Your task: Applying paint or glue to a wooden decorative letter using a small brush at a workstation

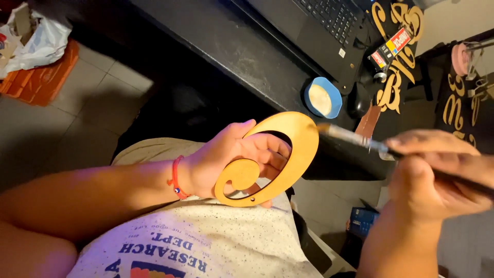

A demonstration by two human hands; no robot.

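Above the lap, left hand (234, 157) gripping a curled wooden cutout (288, 154), right hand (437, 175) apparently clutching a brush (355, 138) against its edge.

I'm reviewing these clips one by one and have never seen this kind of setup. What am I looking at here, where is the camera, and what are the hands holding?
No machine here: one camera sits on a person's head and looks down at their own bare hands, so arms and lap fill the bottom of the picture. The left hand holds up a flat, golden curled cut-out shape. The right hand grips a paintbrush whose tip touches the shape's edge. Beyond them, a black desk carries a laptop, a small blue dish with pale contents, and more golden curled pieces.
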